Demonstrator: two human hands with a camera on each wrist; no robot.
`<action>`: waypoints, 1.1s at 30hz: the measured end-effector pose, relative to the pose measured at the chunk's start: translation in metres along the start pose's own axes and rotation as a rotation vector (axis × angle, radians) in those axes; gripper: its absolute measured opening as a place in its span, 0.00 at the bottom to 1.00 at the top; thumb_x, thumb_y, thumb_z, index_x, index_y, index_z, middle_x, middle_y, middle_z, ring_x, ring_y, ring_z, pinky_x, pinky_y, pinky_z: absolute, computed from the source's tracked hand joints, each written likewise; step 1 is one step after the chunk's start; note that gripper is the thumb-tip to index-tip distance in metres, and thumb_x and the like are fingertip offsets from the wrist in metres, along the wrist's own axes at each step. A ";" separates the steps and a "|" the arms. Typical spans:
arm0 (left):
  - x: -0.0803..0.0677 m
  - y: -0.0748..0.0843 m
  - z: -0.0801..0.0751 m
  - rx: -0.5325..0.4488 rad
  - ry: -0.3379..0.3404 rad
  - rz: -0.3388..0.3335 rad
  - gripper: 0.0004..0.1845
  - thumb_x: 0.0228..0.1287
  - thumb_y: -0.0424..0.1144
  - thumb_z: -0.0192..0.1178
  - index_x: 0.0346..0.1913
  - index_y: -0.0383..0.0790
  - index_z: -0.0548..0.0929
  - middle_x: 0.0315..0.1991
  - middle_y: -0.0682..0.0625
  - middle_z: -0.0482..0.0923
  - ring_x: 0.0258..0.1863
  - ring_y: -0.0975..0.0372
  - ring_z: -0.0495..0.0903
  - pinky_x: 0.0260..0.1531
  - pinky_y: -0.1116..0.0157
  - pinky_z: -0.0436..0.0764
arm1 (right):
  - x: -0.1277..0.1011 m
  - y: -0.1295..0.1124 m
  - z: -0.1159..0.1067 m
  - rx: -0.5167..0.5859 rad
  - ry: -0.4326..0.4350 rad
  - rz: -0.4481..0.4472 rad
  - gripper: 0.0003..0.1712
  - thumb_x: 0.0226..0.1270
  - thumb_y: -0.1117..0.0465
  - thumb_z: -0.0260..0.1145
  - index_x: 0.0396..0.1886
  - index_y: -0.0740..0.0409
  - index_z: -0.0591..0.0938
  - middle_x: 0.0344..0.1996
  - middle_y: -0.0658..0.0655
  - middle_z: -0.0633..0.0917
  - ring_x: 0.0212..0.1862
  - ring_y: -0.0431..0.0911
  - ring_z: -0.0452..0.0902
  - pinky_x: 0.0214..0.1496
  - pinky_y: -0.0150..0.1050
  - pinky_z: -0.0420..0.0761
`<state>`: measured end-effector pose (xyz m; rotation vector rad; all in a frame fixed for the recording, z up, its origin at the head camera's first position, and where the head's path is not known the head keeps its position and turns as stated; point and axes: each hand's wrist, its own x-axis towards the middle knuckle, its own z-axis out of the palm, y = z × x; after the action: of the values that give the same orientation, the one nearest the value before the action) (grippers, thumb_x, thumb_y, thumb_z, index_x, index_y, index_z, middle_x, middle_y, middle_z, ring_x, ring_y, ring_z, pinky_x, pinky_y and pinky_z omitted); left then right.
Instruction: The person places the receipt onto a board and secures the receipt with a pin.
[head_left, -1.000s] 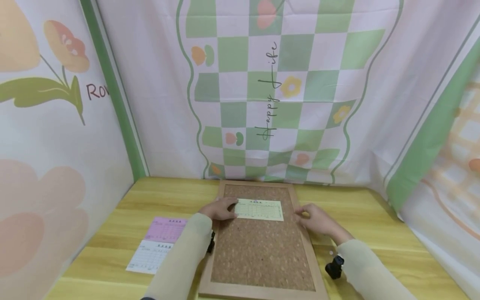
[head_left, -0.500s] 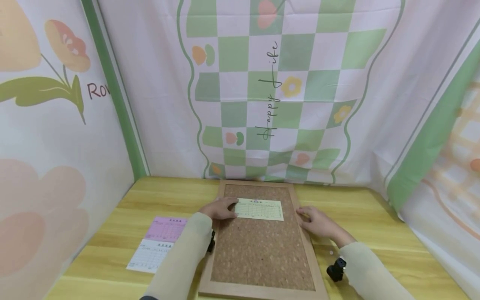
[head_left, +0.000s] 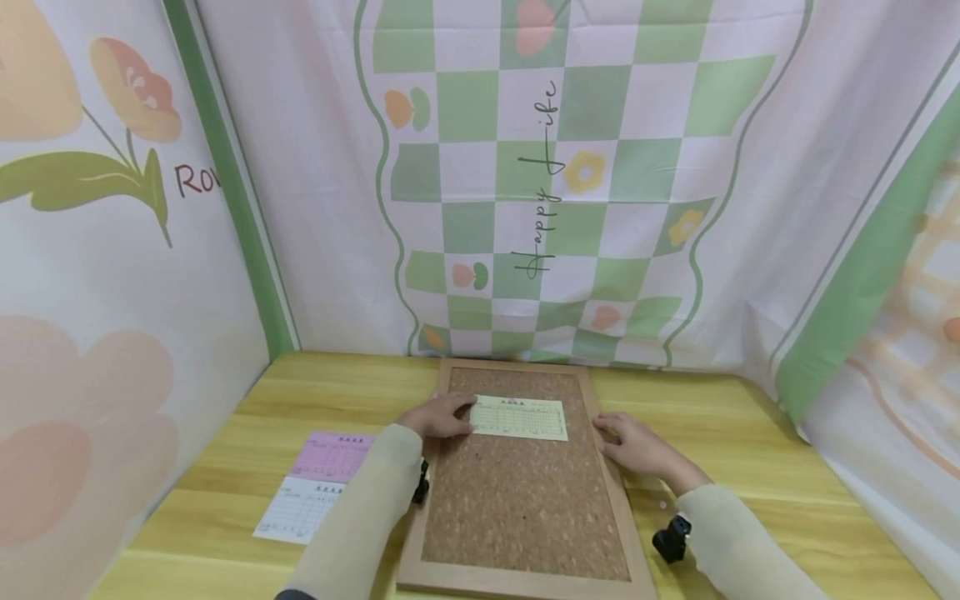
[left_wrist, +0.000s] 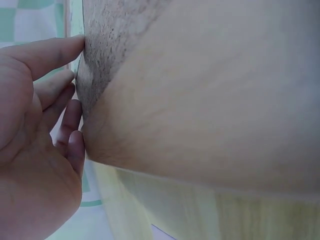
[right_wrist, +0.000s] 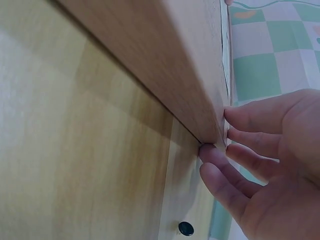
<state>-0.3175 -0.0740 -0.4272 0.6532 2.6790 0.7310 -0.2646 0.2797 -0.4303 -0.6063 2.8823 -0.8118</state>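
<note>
A pale green printed form slip (head_left: 519, 418) lies flat across the upper part of a wood-framed cork board (head_left: 525, 517). A small purplish spot (head_left: 513, 401) shows at its top edge. My left hand (head_left: 442, 417) rests on the board's left side, thumb and fingertips at the slip's left end; in the left wrist view its fingers (left_wrist: 59, 56) reach down to the cork. On the opposite side, my right hand (head_left: 636, 443) touches the frame's right edge. The right wrist view has its fingertips loosely set against the wooden frame (right_wrist: 185, 75), holding nothing.
Left of the board, a pink form slip (head_left: 332, 457) and a white form slip (head_left: 296, 507) lie on the wood-grain table (head_left: 195, 508), partly behind the left sleeve. A small dark round object (right_wrist: 186, 228) lies on the table past the right hand. A patterned curtain (head_left: 525, 208) hangs behind.
My right hand has shifted slightly right and settled against the frame's edge, its fingers closer together. The left hand and the green slip have stayed in place.
</note>
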 end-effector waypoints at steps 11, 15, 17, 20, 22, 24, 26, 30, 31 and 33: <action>0.004 -0.008 0.000 -0.183 0.080 0.087 0.28 0.73 0.33 0.55 0.73 0.31 0.65 0.71 0.36 0.65 0.70 0.45 0.63 0.69 0.47 0.63 | -0.001 -0.002 -0.002 0.001 -0.010 0.010 0.27 0.74 0.66 0.61 0.65 0.80 0.69 0.64 0.81 0.67 0.66 0.75 0.61 0.63 0.66 0.68; 0.004 -0.012 0.000 -0.262 0.090 0.126 0.26 0.73 0.32 0.52 0.72 0.29 0.67 0.67 0.34 0.69 0.66 0.44 0.69 0.64 0.47 0.70 | -0.002 -0.003 -0.002 0.010 -0.012 0.009 0.28 0.74 0.66 0.61 0.66 0.80 0.69 0.64 0.82 0.67 0.66 0.75 0.61 0.63 0.66 0.67; 0.004 -0.012 0.000 -0.281 0.088 0.133 0.26 0.74 0.33 0.52 0.71 0.29 0.68 0.67 0.34 0.69 0.64 0.44 0.71 0.62 0.47 0.72 | -0.002 -0.003 -0.003 0.009 -0.015 0.012 0.28 0.74 0.66 0.61 0.66 0.80 0.69 0.64 0.82 0.66 0.66 0.75 0.60 0.63 0.66 0.67; 0.002 -0.013 -0.002 -0.312 0.086 0.113 0.26 0.74 0.35 0.54 0.71 0.30 0.68 0.67 0.35 0.70 0.59 0.43 0.75 0.58 0.47 0.75 | -0.002 -0.003 -0.002 0.010 -0.015 0.018 0.28 0.73 0.66 0.61 0.66 0.80 0.69 0.64 0.82 0.66 0.66 0.75 0.60 0.64 0.66 0.67; 0.001 -0.014 -0.004 -0.331 0.083 0.090 0.27 0.74 0.37 0.55 0.72 0.32 0.68 0.68 0.36 0.70 0.60 0.44 0.74 0.59 0.48 0.75 | -0.001 -0.003 -0.002 0.007 -0.017 0.017 0.28 0.74 0.66 0.61 0.66 0.80 0.69 0.64 0.82 0.66 0.66 0.75 0.60 0.63 0.66 0.67; 0.000 -0.015 -0.005 -0.362 0.079 0.070 0.27 0.74 0.37 0.57 0.72 0.34 0.69 0.68 0.37 0.69 0.62 0.44 0.73 0.60 0.47 0.73 | -0.001 -0.003 -0.002 0.013 -0.016 0.016 0.28 0.73 0.67 0.61 0.66 0.80 0.69 0.64 0.82 0.66 0.66 0.75 0.60 0.64 0.66 0.67; -0.001 -0.017 -0.006 -0.377 0.079 0.065 0.27 0.74 0.37 0.57 0.72 0.35 0.69 0.69 0.38 0.69 0.66 0.45 0.69 0.63 0.46 0.70 | -0.001 -0.003 -0.002 0.014 -0.017 0.010 0.28 0.73 0.67 0.61 0.65 0.81 0.68 0.64 0.82 0.66 0.66 0.75 0.60 0.63 0.66 0.67; -0.002 -0.020 -0.006 -0.392 0.085 0.078 0.27 0.73 0.35 0.57 0.72 0.34 0.69 0.68 0.36 0.69 0.68 0.43 0.67 0.65 0.44 0.67 | -0.001 -0.002 -0.002 0.019 -0.018 0.003 0.28 0.73 0.67 0.61 0.65 0.81 0.68 0.64 0.82 0.66 0.66 0.76 0.60 0.63 0.66 0.67; -0.002 -0.019 -0.007 -0.394 0.088 0.079 0.27 0.74 0.35 0.56 0.72 0.34 0.68 0.68 0.36 0.69 0.68 0.42 0.67 0.65 0.44 0.67 | -0.001 -0.002 -0.002 0.017 -0.019 0.002 0.28 0.74 0.67 0.61 0.65 0.81 0.68 0.64 0.82 0.66 0.66 0.76 0.60 0.63 0.66 0.68; -0.001 -0.021 -0.007 -0.402 0.091 0.083 0.28 0.74 0.36 0.56 0.73 0.34 0.67 0.68 0.36 0.69 0.68 0.42 0.67 0.65 0.44 0.67 | -0.001 -0.002 -0.002 0.020 -0.021 0.004 0.28 0.74 0.67 0.61 0.65 0.81 0.68 0.64 0.83 0.66 0.66 0.76 0.60 0.63 0.66 0.68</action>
<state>-0.3261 -0.0937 -0.4327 0.6371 2.4805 1.3038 -0.2631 0.2797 -0.4276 -0.6040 2.8516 -0.8276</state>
